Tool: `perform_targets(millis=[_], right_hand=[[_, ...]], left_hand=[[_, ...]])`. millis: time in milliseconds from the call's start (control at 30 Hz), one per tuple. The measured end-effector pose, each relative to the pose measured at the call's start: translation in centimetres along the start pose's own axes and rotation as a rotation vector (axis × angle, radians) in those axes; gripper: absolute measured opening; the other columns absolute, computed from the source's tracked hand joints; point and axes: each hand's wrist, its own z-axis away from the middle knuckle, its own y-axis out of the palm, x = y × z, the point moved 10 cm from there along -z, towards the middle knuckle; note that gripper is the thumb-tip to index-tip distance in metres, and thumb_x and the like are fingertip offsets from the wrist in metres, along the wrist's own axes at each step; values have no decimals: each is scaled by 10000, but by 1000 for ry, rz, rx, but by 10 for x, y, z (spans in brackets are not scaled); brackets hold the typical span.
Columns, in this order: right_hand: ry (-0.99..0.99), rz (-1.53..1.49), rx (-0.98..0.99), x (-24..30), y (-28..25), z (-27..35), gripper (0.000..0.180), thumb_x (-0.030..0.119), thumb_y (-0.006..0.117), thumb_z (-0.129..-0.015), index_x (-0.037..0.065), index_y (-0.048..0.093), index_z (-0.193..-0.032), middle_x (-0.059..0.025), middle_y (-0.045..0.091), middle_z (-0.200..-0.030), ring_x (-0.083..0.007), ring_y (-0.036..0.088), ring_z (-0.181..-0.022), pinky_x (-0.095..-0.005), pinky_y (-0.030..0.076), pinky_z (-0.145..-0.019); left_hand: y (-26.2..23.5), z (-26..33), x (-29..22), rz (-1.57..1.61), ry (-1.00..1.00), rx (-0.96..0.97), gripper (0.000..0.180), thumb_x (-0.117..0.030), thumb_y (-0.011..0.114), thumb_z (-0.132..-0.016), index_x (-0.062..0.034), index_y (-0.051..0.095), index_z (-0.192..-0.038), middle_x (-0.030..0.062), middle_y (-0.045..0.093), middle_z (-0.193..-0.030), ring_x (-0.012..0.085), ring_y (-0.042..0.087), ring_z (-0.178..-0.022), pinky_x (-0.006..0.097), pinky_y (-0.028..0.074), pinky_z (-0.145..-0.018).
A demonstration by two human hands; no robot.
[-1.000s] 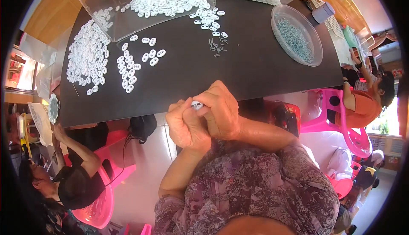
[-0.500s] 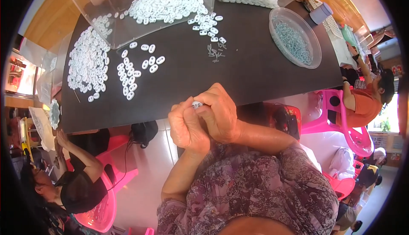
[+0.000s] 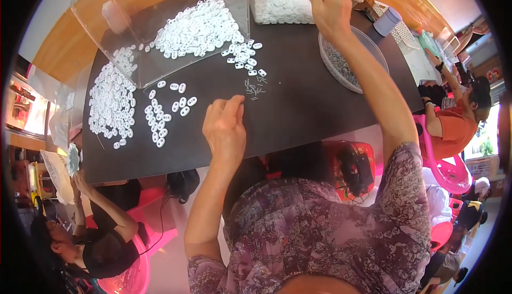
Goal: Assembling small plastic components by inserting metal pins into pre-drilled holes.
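My left hand (image 3: pixel 226 130) is over the dark table, its fingertips pinched together beside a small scatter of short metal pins (image 3: pixel 254 89). Whatever lies between those fingertips, if anything, is too small to make out. My right hand (image 3: pixel 332 14) reaches far out over the right part of a clear box (image 3: pixel 256 11) filled with white pieces (image 3: pixel 284 7); its thumb stands a little apart from the fingers, and no piece shows in it. Past the pins sits a small cluster of white oval two-hole pieces (image 3: pixel 242 55). My right forearm partly covers a round clear tub (image 3: pixel 382 59) of metal pins (image 3: pixel 340 66).
A tilted clear bin (image 3: pixel 176 73) spills a heap of white ovals (image 3: pixel 197 29). Another heap (image 3: pixel 111 102) and loose ovals (image 3: pixel 156 115) lie left. A purple-grey cup (image 3: pixel 387 22) stands beyond the tub. People sit at left (image 3: pixel 104 251) and right (image 3: pixel 453 121).
My hands, together at a white oval piece before, have parted. The right went far forward to the clear box, the left forward to the loose pins. The white piece no longer shows in my fingers.
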Motion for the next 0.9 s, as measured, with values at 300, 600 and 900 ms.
perform_targets(millis=[300, 600, 900], right_hand=[[76, 474, 237, -72, 75, -7, 168, 179, 671, -689, 64, 679, -811, -177, 620, -783, -347, 581, -778, -440, 460, -733], [10, -286, 473, 57, 40, 112, 73, 56, 647, -724, 72, 644, -795, -60, 589, -757, -269, 536, -742, -368, 436, -665], [19, -278, 531, 78, 56, 142, 95, 34, 674, -675, 62, 616, -745, -75, 519, -715, -269, 493, -703, -376, 417, -616]], left_hand=[[26, -9, -4, -53, 42, 106, 179, 7, 670, -743, -88, 696, -892, 67, 541, -714, 230, 547, -675, 333, 445, -606], [35, -4, -9, -160, 84, 206, 184, 3, 669, -710, -78, 692, -873, 75, 546, -776, 237, 553, -739, 345, 451, -628], [31, -2, -3, -81, 15, 167, 207, 24, 647, -717, -51, 667, -909, 84, 549, -787, 254, 555, -766, 350, 452, -668]])
